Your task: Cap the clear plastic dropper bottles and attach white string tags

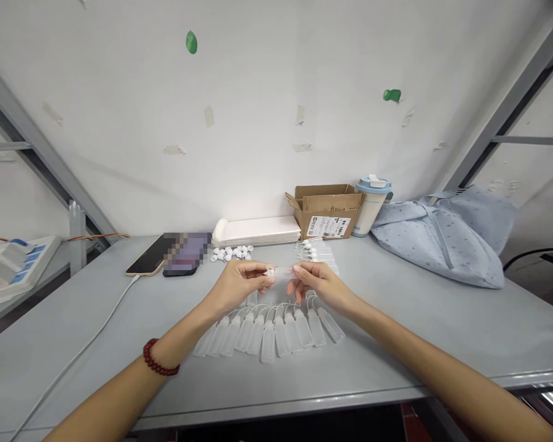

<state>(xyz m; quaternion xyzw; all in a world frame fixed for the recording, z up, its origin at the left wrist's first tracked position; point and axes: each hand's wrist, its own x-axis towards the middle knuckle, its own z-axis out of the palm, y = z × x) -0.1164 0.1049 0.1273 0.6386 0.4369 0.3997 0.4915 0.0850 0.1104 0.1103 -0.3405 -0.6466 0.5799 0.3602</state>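
Observation:
My left hand (245, 277) pinches a small white cap (270, 272) between thumb and fingers. A translucent plastic bottle (283, 274) lies sideways between my hands, its cap end at the left fingers. My right hand (309, 280) grips the bottle's other end with thumb and forefinger, the remaining fingers curled below. Whether the cap is seated on the neck is too small to tell. Below my hands, several similar clear bottles (268, 342) with thin looped cords are fanned out on the table. A pile of loose white caps (230, 253) sits behind my left hand.
The grey table (378, 362) also holds two phones (146, 256), one with a white cable (92, 344). Toward the wall are a white stack (258, 231), a cardboard box (327, 212), a lidded cup (369, 209) and a blue cloth bag (442, 239). More bottles (321, 256) lie before the box.

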